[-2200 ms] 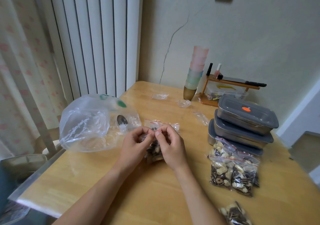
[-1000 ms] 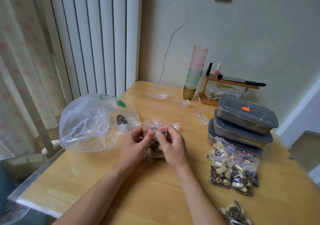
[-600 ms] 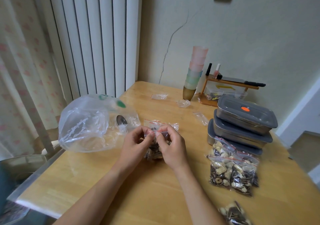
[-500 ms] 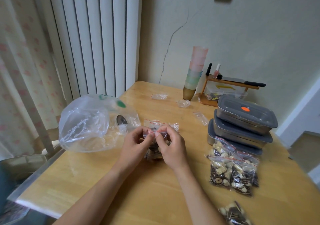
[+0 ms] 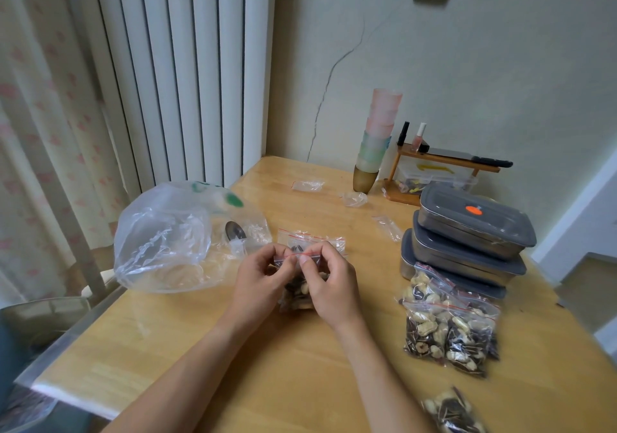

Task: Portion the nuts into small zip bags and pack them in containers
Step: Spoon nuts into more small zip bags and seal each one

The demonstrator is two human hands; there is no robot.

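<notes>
A small zip bag of nuts stands on the wooden table between my hands. My left hand and my right hand both pinch its red-lined top strip with thumbs and fingertips. Just behind it lies another small zip bag. A large clear plastic bag with a metal spoon inside sits to the left. On the right stand three stacked steel containers with grey lids. Filled zip bags lie in front of them, and one more filled bag lies at the bottom edge.
A stack of pastel cups and a small wooden rack with bottles stand by the back wall. Empty small bags lie scattered at the far side. A chair stands at the left, below the table edge.
My fingers have shifted slightly along the bag's top strip, and the strip now shows stretched between both hands. Everything else has stayed put.
</notes>
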